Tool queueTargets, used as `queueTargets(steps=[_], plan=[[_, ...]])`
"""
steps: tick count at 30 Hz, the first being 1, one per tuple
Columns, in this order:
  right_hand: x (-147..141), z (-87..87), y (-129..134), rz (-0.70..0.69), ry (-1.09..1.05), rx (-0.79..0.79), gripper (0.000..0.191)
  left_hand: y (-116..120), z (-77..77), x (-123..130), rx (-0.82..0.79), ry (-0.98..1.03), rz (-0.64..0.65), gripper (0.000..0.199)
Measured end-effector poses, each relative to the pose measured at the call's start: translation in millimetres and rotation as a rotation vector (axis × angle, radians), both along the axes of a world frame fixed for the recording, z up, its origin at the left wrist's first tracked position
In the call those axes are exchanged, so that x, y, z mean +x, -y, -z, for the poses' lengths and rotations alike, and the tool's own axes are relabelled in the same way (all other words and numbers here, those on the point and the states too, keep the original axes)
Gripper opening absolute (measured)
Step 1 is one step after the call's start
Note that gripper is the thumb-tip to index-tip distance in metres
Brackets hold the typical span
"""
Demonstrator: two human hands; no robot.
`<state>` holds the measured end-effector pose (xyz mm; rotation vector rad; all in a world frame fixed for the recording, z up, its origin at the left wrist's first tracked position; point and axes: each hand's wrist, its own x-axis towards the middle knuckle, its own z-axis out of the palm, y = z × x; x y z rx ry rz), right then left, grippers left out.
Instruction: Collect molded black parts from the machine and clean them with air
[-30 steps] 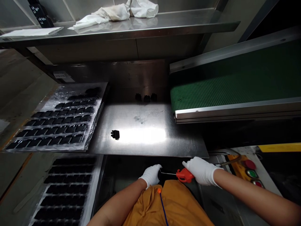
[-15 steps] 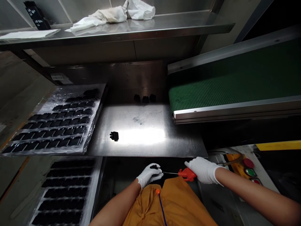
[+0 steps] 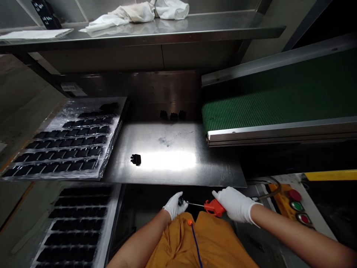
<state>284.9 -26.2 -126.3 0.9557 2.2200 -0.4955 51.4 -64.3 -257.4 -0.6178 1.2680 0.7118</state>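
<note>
My left hand (image 3: 174, 206), in a white glove, is closed around a small black part (image 3: 180, 201) just beyond the table's front edge. My right hand (image 3: 235, 204), also gloved, grips a red air gun (image 3: 214, 208). The gun's thin metal nozzle points left, its tip at the black part. A similar black part (image 3: 135, 159) lies on the steel table (image 3: 167, 139), left of the bright reflection. Several more black parts (image 3: 173, 116) sit towards the table's back.
Trays of black pieces (image 3: 113, 149) stand at the left, one lower. A green conveyor belt (image 3: 279, 96) slopes at the right, above a control box (image 3: 281, 197) with buttons. White cloths (image 3: 136, 13) lie on the steel shelf (image 3: 223, 28).
My left hand has turned, and the black part sits differently in its fingers. My right hand and the red air gun have shifted slightly left. The view has moved a little.
</note>
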Motion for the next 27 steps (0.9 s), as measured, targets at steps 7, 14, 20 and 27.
queueTargets(steps=[7,14,20,27], plan=[[5.8,2.8,1.7,-0.022,0.022,-0.018,0.071,-6.2,-8.0,-3.1,-0.047,0.055,0.006,0.013],[7.1,9.8,4.8,-0.004,0.038,-0.006,0.063,-6.9,-22.0,-11.5,0.052,0.167,0.088,0.011],[9.2,2.7,-4.1,0.026,0.019,0.008,0.056,-2.1,-17.1,-5.1,0.258,-0.021,0.368,0.027],[13.1,-9.1,-13.4,0.029,-0.015,-0.066,0.057,4.5,-14.1,-5.4,0.661,-0.257,0.713,0.05]])
